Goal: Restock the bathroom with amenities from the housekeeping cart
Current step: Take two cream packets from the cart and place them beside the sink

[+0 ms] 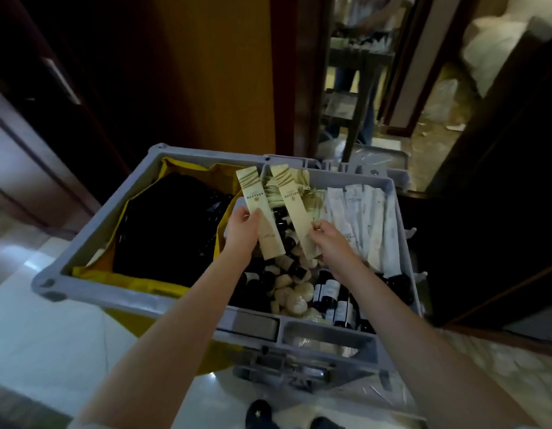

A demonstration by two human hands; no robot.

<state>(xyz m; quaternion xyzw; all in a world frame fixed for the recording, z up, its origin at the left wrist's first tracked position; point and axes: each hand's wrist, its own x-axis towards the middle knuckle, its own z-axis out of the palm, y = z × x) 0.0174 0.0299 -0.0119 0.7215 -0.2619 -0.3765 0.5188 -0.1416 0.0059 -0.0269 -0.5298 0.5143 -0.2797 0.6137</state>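
Collecting stock mid-frame over the grey plastic cart (175,300), my left fingers (252,217) and right fingers (318,226) pinch long beige paper sachets (253,196) (291,201), one each, probably bathroom-bound next.

grey cart (163,300), yellow liner (188,168), beige gold-striped sachets (257,205), dark bottles (327,289).

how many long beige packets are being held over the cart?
2. One beige packet is gripped by the left hand; the other packet is pinched by the right hand. Similar beige ones lying in the cart tray behind them may be hidden.
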